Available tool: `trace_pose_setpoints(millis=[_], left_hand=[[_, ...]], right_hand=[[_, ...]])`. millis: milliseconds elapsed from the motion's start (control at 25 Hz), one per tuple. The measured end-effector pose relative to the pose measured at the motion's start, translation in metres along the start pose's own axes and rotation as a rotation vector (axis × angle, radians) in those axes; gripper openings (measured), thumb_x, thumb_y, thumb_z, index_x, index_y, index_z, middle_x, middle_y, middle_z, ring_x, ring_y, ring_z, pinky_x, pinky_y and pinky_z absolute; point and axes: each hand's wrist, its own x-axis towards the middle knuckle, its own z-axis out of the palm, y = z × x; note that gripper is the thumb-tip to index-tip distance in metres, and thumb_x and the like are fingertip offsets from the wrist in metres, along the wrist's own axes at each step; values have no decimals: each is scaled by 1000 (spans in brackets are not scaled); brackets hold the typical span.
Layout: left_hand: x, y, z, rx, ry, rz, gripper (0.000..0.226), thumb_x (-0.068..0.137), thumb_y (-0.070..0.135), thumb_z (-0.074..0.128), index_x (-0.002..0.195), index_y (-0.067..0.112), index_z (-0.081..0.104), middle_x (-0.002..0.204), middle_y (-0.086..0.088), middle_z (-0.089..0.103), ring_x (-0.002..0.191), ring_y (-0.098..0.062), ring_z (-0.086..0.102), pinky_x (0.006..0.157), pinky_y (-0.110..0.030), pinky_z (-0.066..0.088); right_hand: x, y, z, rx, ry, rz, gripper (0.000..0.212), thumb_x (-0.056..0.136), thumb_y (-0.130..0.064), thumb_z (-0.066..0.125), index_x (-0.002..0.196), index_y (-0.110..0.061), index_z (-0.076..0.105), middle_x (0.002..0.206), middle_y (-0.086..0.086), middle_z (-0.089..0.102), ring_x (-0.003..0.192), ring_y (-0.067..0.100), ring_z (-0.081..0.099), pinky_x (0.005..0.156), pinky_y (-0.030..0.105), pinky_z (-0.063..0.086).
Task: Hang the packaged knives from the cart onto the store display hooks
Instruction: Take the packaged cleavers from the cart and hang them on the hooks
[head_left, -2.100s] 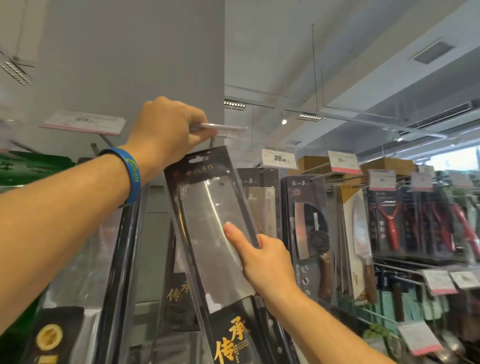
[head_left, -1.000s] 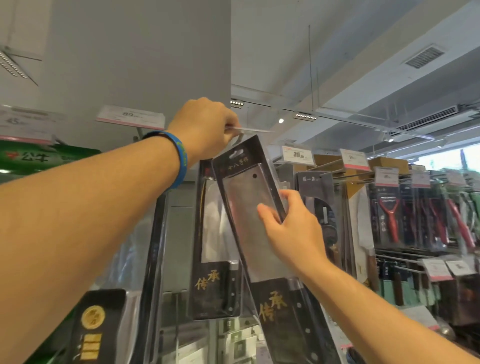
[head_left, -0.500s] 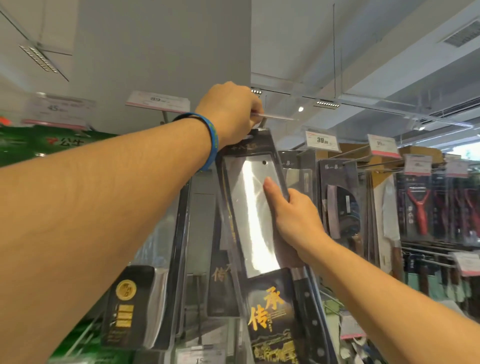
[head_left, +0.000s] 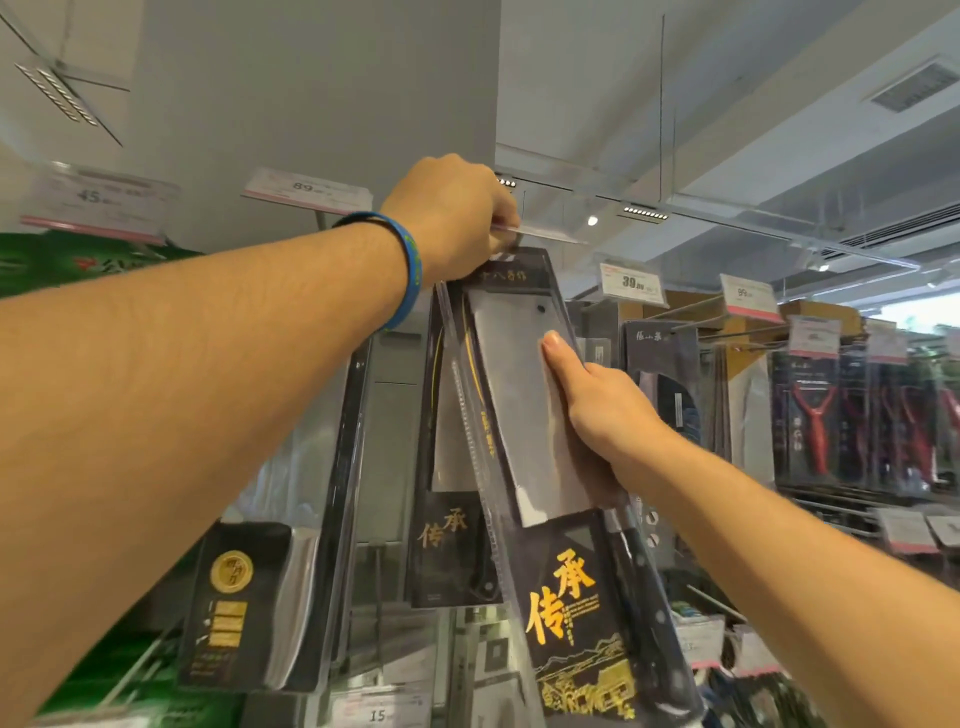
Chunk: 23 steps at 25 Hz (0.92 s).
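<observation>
While the left hand (head_left: 452, 218) is clenched high up round the front end of a hook (head_left: 543, 235), a blue wristband (head_left: 410, 270) snug on its wrist, the right hand (head_left: 597, 400) grasps the packaged knife (head_left: 524, 415) by its right edge. The thumb lies flat on the clear front over the blade and the other fingers are tucked out of sight behind the card.

The pack is a long black card with a broad cleaver blade under clear plastic and gold characters printed lower down. It sits tilted, with its top leaning left up to the fist and its bottom swung out to the right. Its top edge touches the underside of the left hand. I cannot tell whether the hanging hole is over the hook, because the fist covers that spot.

Just behind it hangs a second pack (head_left: 447, 519) of the same kind (same gold characters), nearly straight. Further left hangs another black pack with a round gold seal (head_left: 234, 597).

Price tags jut out overhead: one reading 45 (head_left: 98, 200) and one reading 89 (head_left: 306, 189) to the left of the raised arm, and a 39 (head_left: 631, 283) to the right. Beyond that tag a row of other packs hangs along the display, among them red peelers (head_left: 815, 415).
</observation>
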Motion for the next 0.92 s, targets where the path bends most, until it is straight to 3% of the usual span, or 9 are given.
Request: trace_pose_setpoints(millis=[160, 280, 440, 600, 680, 760, 920], left_hand=[[0, 2, 0, -3, 10, 29, 23, 94, 33, 58, 109, 28, 74, 108, -2, 73, 100, -32, 63, 80, -35, 46], [-4, 2, 0, 19, 3, 47, 24, 94, 32, 57, 110, 27, 74, 105, -2, 73, 96, -33, 63, 76, -32, 45], [-10, 0, 0, 112, -73, 82, 25, 95, 30, 52, 110, 22, 71, 110, -7, 71, 98, -36, 62, 81, -40, 53], [-14, 5, 2, 259, -16, 151, 30, 102, 24, 40, 113, 21, 68, 100, -11, 69, 78, -31, 54, 63, -34, 40], [-17, 5, 8, 286, 34, 168, 37, 105, 27, 32, 119, 21, 65, 109, -9, 69, 89, -33, 61, 70, -36, 48], [-23, 3, 17, 277, 66, 178, 40, 106, 29, 27, 126, 20, 60, 129, -4, 64, 112, -30, 62, 86, -42, 52], [-33, 3, 33, 165, 136, 168, 40, 107, 27, 31, 141, 21, 51, 150, 3, 47, 135, -20, 47, 101, -42, 46]], right_hand=[[11, 8, -12, -23, 3, 124, 73, 78, -92, 41, 78, -24, 65, 79, -7, 65, 73, 18, 63, 56, 28, 39], [21, 10, -1, 15, -84, 261, 78, 76, -92, 44, 83, -16, 60, 94, 3, 67, 81, 26, 65, 60, 30, 43], [39, 8, 26, -92, -136, 150, 85, 92, -80, 35, 114, -4, 66, 114, 13, 63, 82, 24, 58, 77, 33, 41], [47, 17, 50, -238, -125, 152, 82, 95, -77, 28, 106, -1, 59, 120, 21, 64, 89, 31, 57, 80, 38, 41], [53, 22, 63, -206, -128, 172, 90, 93, -80, 28, 117, 1, 59, 117, 21, 65, 97, 35, 61, 84, 41, 46], [60, 27, 77, -157, -164, 192, 94, 92, -82, 28, 122, 0, 62, 109, 18, 65, 104, 39, 62, 92, 44, 49], [72, 34, 96, -140, -217, 172, 91, 96, -77, 24, 124, 0, 62, 125, 20, 63, 112, 39, 60, 99, 46, 49]])
